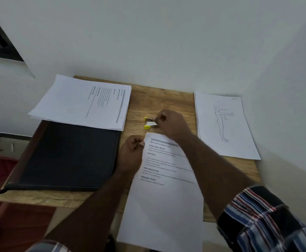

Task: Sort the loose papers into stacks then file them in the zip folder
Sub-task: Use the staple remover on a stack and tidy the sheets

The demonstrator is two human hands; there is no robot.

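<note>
**— Why is your left hand parked on that sheet?**

From the head camera: my left hand (132,153) pinches the top-left corner of the near stack (165,188), thumb against curled fingers. I judge that keeps the pages squared while the other hand works. The stack hangs over the near edge of the wooden table (159,99), so letting go could let it slide.

**— And the right?**

My right hand (168,122) reaches over the top of that stack, fingers curled round a small yellow stapler (149,122) lying on the table just beyond the sheet's far edge. It looks like a stapler or staple remover; blur stops me being sure. My guess is the corner gets fastened next.

**— Where are the other papers?**

A printed stack (83,102) sits far left, turned sideways, its near edge overlapping the black zip folder (68,153). A sheet with a figure outline (223,124) lies on the right, against the wall (166,42).

**— And the folder?**

Closed and flat on the left of the table, just beside my left wrist. Nothing is filed yet, I'd say.

**— Anything in the way?**

The far-left stack would have to come off the folder before it opens. My right forearm crosses the near stack, and the table is crowded.
</note>
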